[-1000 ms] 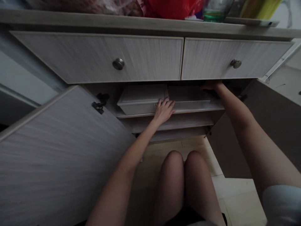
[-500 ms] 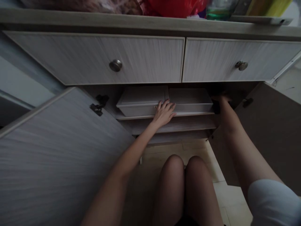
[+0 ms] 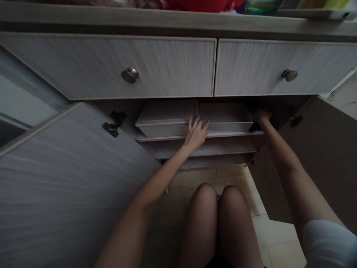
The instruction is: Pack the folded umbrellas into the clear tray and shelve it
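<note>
Two pale boxes sit side by side on the cabinet's upper shelf: a lidded box (image 3: 164, 115) on the left and a second box (image 3: 228, 114) on the right. My left hand (image 3: 195, 132) rests with fingers spread at the front where the two boxes meet. My right hand (image 3: 261, 114) reaches into the dark corner right of the second box, near a black item (image 3: 255, 125) on the shelf. Shadow hides the fingers of that hand, and whether they hold anything does not show.
Both cabinet doors stand swung out, the left door (image 3: 83, 178) and the right door (image 3: 312, 160). Above are two closed drawers with round knobs (image 3: 129, 75). A red bag (image 3: 203, 4) lies on the countertop. Lower shelves (image 3: 223, 147) sit beneath the boxes, close to my knees.
My right hand has shifted slightly within the dark corner, and its forearm has moved a little. My left hand stays at the boxes. The view has tilted down slightly.
</note>
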The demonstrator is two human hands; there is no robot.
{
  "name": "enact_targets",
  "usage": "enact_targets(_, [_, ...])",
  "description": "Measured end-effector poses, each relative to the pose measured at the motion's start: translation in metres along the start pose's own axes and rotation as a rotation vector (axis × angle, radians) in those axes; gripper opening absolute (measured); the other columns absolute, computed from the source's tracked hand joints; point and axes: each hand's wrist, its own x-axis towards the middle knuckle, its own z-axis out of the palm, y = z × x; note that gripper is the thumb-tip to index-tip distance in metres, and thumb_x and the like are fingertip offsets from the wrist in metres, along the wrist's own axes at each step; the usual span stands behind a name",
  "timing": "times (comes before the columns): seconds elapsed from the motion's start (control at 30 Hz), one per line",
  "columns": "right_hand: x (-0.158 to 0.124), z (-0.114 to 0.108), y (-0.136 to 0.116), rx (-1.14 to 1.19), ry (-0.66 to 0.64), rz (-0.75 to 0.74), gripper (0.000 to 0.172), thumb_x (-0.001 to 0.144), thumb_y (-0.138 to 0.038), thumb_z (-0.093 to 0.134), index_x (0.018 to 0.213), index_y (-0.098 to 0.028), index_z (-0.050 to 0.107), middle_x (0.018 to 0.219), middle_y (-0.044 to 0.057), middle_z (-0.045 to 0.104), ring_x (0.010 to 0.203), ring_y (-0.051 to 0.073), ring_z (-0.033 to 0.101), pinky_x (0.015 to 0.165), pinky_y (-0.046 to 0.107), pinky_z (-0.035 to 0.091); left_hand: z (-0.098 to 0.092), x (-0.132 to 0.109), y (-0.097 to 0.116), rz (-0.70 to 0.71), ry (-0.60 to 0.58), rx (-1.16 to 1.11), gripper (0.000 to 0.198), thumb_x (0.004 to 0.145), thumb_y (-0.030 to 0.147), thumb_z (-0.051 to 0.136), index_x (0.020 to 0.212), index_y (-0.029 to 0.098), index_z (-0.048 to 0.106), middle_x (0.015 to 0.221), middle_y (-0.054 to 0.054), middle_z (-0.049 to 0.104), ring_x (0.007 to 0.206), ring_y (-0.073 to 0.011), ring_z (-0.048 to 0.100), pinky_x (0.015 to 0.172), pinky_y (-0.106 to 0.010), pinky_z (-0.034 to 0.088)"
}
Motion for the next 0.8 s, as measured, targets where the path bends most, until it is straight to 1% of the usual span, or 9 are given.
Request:
enact_targets(0.07, [-0.017, -0.001, 0.01, -0.039, -0.002, -0.021, 0.076, 0.101, -0.06, 0.038, 0.156, -0.008, 0.035, 0.155, 0.034, 0.03, 0.141, 0.052, 0.031, 0.106, 0.073, 0.026, 0.001, 0.007, 0.003, 0.026, 0.016, -0.011, 0.044, 0.099, 0.028, 0.048, 0.139, 0.013, 0.058, 0.129, -0.02, 0.066, 0.142, -0.0342, 0.044, 0.12, -0.064, 0.026])
enact_targets(0.2, [-0.047, 0.006, 0.031, -0.073, -0.102, -0.044, 0.083, 0.095, -0.07, 0.039, 0.163, -0.027, 0.019, 0.168, 0.021, 0.008, 0.147, 0.057, 0.012, 0.103, 0.081, 0.025, 0.006, 0.029, 0.008, 0.08, -0.007, -0.016, 0.039, 0.1, 0.024, 0.046, 0.135, 0.015, 0.062, 0.119, -0.016, 0.072, 0.13, -0.0293, 0.057, 0.114, -0.054, 0.038])
enact_targets(0.3, [-0.053, 0.017, 0.039, -0.048, -0.112, -0.068, 0.084, 0.094, -0.071, 0.035, 0.164, -0.029, 0.015, 0.169, 0.018, 0.001, 0.149, 0.057, 0.005, 0.101, 0.084, 0.024, 0.012, 0.045, 0.013, 0.075, -0.064, 0.013, 0.035, 0.099, 0.017, 0.047, 0.126, 0.018, 0.069, 0.101, -0.013, 0.077, 0.113, -0.0282, 0.066, 0.109, -0.052, 0.042])
enact_targets(0.4, [-0.047, 0.026, 0.041, -0.053, -0.077, -0.073, 0.08, 0.095, -0.068, 0.034, 0.163, -0.03, 0.016, 0.169, 0.017, 0.004, 0.148, 0.057, 0.007, 0.1, 0.086, 0.024, 0.017, 0.052, 0.017, 0.063, -0.113, 0.045, 0.033, 0.095, 0.01, 0.049, 0.116, 0.017, 0.074, 0.092, -0.013, 0.077, 0.096, -0.0267, 0.07, 0.098, -0.047, 0.048])
enact_targets(0.47, [-0.042, 0.029, 0.041, -0.058, -0.072, -0.076, 0.078, 0.096, -0.066, 0.032, 0.163, -0.029, 0.018, 0.169, 0.017, 0.007, 0.148, 0.056, 0.009, 0.1, 0.085, 0.024, 0.019, 0.053, 0.018, 0.052, -0.115, 0.043, 0.032, 0.095, 0.01, 0.05, 0.111, 0.018, 0.076, 0.092, -0.013, 0.077, 0.092, -0.0259, 0.071, 0.091, -0.044, 0.05])
enact_targets(0.57, [-0.039, 0.03, 0.039, -0.035, -0.059, -0.076, 0.077, 0.096, -0.065, 0.032, 0.163, -0.028, 0.022, 0.168, 0.018, 0.01, 0.148, 0.056, 0.008, 0.101, 0.086, 0.02, 0.02, 0.053, 0.019, 0.038, -0.106, 0.027, 0.03, 0.095, 0.01, 0.05, 0.108, 0.019, 0.076, 0.092, -0.013, 0.076, 0.093, -0.0258, 0.071, 0.089, -0.043, 0.05])
enact_targets(0.63, [-0.044, 0.028, 0.037, 0.016, -0.004, -0.071, 0.074, 0.097, -0.063, 0.03, 0.161, -0.026, 0.026, 0.167, 0.018, 0.014, 0.148, 0.056, 0.01, 0.1, 0.088, 0.016, 0.019, 0.053, 0.019, 0.031, -0.116, 0.032, 0.03, 0.095, 0.011, 0.051, 0.109, 0.02, 0.076, 0.093, -0.012, 0.077, 0.094, -0.0256, 0.071, 0.091, -0.043, 0.049])
enact_targets(0.7, [-0.054, 0.023, 0.033, 0.082, 0.122, -0.072, 0.069, 0.1, -0.056, 0.023, 0.161, -0.025, 0.027, 0.166, 0.019, 0.019, 0.148, 0.052, 0.014, 0.101, 0.088, 0.013, 0.018, 0.053, 0.019, 0.022, -0.136, 0.047, 0.03, 0.096, 0.012, 0.05, 0.11, 0.02, 0.076, 0.095, -0.012, 0.077, 0.095, -0.0253, 0.071, 0.093, -0.043, 0.048])
enact_targets(0.8, [-0.071, 0.015, 0.024, 0.14, 0.292, -0.218, 0.061, 0.102, -0.047, 0.019, 0.159, -0.027, 0.031, 0.165, 0.013, 0.023, 0.15, 0.042, 0.019, 0.11, 0.079, 0.016, 0.017, 0.054, 0.021, 0.021, -0.157, 0.053, 0.033, 0.098, 0.012, 0.046, 0.111, 0.02, 0.075, 0.098, -0.012, 0.076, 0.098, -0.0253, 0.07, 0.094, -0.043, 0.047])
